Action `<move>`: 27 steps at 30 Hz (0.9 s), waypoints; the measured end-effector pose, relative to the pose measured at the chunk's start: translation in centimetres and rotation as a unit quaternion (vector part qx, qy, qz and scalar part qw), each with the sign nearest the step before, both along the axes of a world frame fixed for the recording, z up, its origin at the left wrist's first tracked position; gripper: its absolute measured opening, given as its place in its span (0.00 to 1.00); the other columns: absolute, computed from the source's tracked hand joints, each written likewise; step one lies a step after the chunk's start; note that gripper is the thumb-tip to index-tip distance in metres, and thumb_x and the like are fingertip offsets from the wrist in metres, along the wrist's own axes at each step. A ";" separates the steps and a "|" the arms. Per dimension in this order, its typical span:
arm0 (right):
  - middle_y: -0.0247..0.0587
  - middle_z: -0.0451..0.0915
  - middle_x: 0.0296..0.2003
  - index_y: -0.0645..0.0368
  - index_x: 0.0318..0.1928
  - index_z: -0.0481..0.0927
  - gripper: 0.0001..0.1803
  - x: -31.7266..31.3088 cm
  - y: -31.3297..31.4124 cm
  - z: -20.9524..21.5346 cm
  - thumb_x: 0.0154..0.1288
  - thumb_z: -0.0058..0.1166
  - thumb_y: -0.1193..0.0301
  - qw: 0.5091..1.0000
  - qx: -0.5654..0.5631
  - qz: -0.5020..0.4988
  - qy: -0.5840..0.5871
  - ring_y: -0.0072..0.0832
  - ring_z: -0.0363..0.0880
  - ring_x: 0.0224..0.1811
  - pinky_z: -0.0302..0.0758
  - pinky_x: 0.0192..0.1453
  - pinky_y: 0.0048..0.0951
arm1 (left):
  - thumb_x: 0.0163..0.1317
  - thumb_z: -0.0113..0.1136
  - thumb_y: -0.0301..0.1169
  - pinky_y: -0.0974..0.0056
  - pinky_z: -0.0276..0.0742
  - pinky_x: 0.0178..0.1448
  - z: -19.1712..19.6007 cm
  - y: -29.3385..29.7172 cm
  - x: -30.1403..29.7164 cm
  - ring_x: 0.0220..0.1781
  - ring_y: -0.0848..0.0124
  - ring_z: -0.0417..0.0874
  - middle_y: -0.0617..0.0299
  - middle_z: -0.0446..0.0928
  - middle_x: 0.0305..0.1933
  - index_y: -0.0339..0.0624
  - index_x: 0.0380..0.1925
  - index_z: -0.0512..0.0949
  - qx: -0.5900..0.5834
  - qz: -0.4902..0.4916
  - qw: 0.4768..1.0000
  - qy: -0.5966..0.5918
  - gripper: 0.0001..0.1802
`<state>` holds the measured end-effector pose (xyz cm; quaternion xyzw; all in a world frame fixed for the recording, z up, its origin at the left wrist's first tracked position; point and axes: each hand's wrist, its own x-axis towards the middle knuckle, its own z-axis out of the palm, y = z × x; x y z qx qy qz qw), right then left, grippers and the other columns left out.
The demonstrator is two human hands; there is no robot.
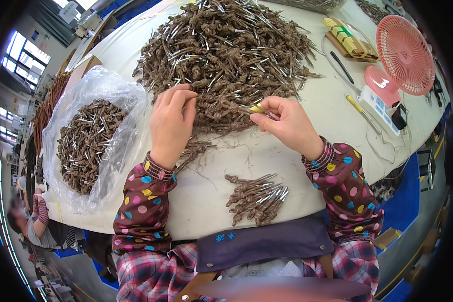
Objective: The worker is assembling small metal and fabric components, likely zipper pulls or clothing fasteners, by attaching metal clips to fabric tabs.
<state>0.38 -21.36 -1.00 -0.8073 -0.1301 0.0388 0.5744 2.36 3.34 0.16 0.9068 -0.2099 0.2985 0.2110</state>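
Observation:
A large heap of brown knotted cords with silver metal tips [226,50] lies on the table in front of both hands. My left hand [172,121] is at the heap's near left edge, its fingers bent and the thumb apart, with nothing seen in it. My right hand [289,123] pinches a small tool with yellow on it [256,108] at the heap's near right edge. The tool's kind is hard to make out, as the fingers cover part of it. Nearer to me lies a small pile of the same knotted cords [256,199], metal tips mostly pointing right.
A clear plastic bag [128,136] holding more knotted cords stands at left. On the right are a pink fan [405,55], a white power strip [380,108], a yellow-handled tool [357,107], a black pen [342,68] and a yellow-wrapped bundle [350,38]. Loose threads lie near the heap.

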 end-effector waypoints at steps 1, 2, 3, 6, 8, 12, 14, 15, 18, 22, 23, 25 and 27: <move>0.27 0.74 0.18 0.64 0.33 0.79 0.08 0.0 -0.2 -0.2 0.60 0.60 0.71 0.998 -0.043 -0.012 -0.036 0.11 0.67 0.22 0.63 0.26 0.17 | 0.57 0.59 0.22 0.59 0.71 0.56 0.4 0.3 0.0 0.52 0.57 0.77 0.55 0.77 0.49 0.42 0.43 0.78 0.082 0.043 0.995 -0.044 0.13; 0.27 0.74 0.18 0.64 0.33 0.79 0.08 -0.1 -0.3 0.1 0.60 0.60 0.71 0.998 -0.042 -0.014 -0.036 0.11 0.67 0.22 0.63 0.26 0.17 | 0.57 0.59 0.22 0.59 0.71 0.56 0.7 0.0 -0.2 0.52 0.57 0.77 0.55 0.77 0.49 0.42 0.43 0.78 0.083 0.041 0.995 -0.044 0.13; 0.27 0.72 0.18 0.64 0.32 0.79 0.08 -0.3 -0.3 0.6 0.60 0.60 0.71 0.997 -0.059 -0.013 -0.049 0.11 0.64 0.21 0.61 0.25 0.18 | 0.56 0.60 0.22 0.59 0.70 0.57 1.2 -0.3 -0.6 0.53 0.57 0.75 0.55 0.75 0.51 0.43 0.44 0.78 0.085 0.016 0.996 -0.036 0.15; 0.27 0.68 0.17 0.64 0.30 0.78 0.09 -0.3 -0.2 0.6 0.59 0.61 0.70 0.996 -0.064 -0.009 -0.067 0.12 0.60 0.21 0.58 0.24 0.21 | 0.54 0.62 0.22 0.58 0.69 0.57 2.1 -1.6 -2.0 0.53 0.57 0.74 0.55 0.73 0.54 0.43 0.46 0.78 0.068 -0.057 0.996 0.001 0.18; 0.27 0.66 0.17 0.65 0.29 0.78 0.10 -0.2 -0.3 0.5 0.59 0.62 0.70 0.996 -0.053 -0.007 -0.073 0.13 0.58 0.21 0.57 0.24 0.21 | 0.52 0.64 0.23 0.57 0.69 0.58 2.2 -2.2 -2.4 0.53 0.57 0.73 0.56 0.73 0.53 0.43 0.48 0.77 0.055 -0.124 0.990 0.035 0.20; 0.22 0.67 0.17 0.64 0.33 0.80 0.10 0.1 -0.6 0.2 0.59 0.62 0.69 0.999 -0.011 0.018 -0.047 0.11 0.58 0.21 0.56 0.24 0.19 | 0.52 0.65 0.23 0.60 0.72 0.54 1.6 -2.1 -2.3 0.50 0.60 0.76 0.56 0.74 0.51 0.43 0.48 0.78 0.035 -0.145 0.987 0.060 0.20; 0.21 0.67 0.18 0.64 0.34 0.80 0.10 0.2 -0.6 0.3 0.60 0.62 0.68 0.999 0.020 0.027 -0.027 0.10 0.57 0.21 0.56 0.23 0.18 | 0.52 0.66 0.24 0.64 0.74 0.48 1.2 -2.1 -2.4 0.43 0.66 0.78 0.57 0.76 0.46 0.42 0.47 0.78 -0.028 -0.149 0.979 0.138 0.20; 0.25 0.71 0.21 0.65 0.35 0.81 0.12 0.1 -0.6 0.8 0.60 0.62 0.68 0.999 0.021 0.035 0.020 0.11 0.62 0.23 0.61 0.27 0.19 | 0.52 0.66 0.24 0.64 0.74 0.48 1.2 -2.2 -2.4 0.43 0.66 0.78 0.57 0.76 0.46 0.42 0.47 0.78 -0.029 -0.148 0.979 0.138 0.20; 0.28 0.76 0.24 0.67 0.37 0.81 0.13 0.1 -0.7 0.9 0.60 0.61 0.67 0.997 0.018 0.045 0.067 0.13 0.66 0.26 0.67 0.31 0.20 | 0.52 0.66 0.24 0.67 0.75 0.42 1.4 -2.5 -2.6 0.37 0.70 0.79 0.59 0.78 0.39 0.42 0.46 0.79 -0.032 -0.150 0.978 0.143 0.19; 0.27 0.76 0.24 0.67 0.37 0.81 0.13 0.0 -0.6 1.2 0.60 0.61 0.67 0.996 0.012 0.048 0.077 0.12 0.67 0.27 0.67 0.32 0.19 | 0.52 0.66 0.23 0.67 0.75 0.41 1.1 -2.5 -2.7 0.33 0.71 0.79 0.60 0.78 0.34 0.41 0.44 0.80 -0.083 -0.153 0.972 0.158 0.17; 0.27 0.76 0.24 0.67 0.37 0.81 0.13 0.0 -0.7 1.1 0.60 0.61 0.67 0.996 0.013 0.048 0.077 0.12 0.67 0.27 0.67 0.32 0.19 | 0.52 0.65 0.22 0.67 0.75 0.40 1.1 -2.6 -2.7 0.33 0.71 0.79 0.60 0.79 0.34 0.41 0.44 0.80 -0.096 -0.158 0.969 0.164 0.17; 0.27 0.76 0.25 0.67 0.37 0.81 0.13 0.0 -0.7 1.0 0.60 0.61 0.67 0.994 0.030 0.055 0.086 0.12 0.67 0.27 0.67 0.32 0.19 | 0.53 0.65 0.23 0.67 0.76 0.40 1.1 -2.5 -2.6 0.32 0.70 0.80 0.60 0.79 0.33 0.41 0.44 0.80 -0.101 -0.161 0.967 0.168 0.16; 0.28 0.76 0.26 0.67 0.37 0.81 0.13 0.0 -0.6 0.9 0.60 0.62 0.68 0.995 0.036 0.055 0.076 0.12 0.67 0.28 0.68 0.32 0.19 | 0.54 0.65 0.23 0.68 0.76 0.39 1.0 -2.4 -2.5 0.32 0.69 0.81 0.60 0.78 0.32 0.42 0.43 0.80 -0.105 -0.162 0.966 0.171 0.15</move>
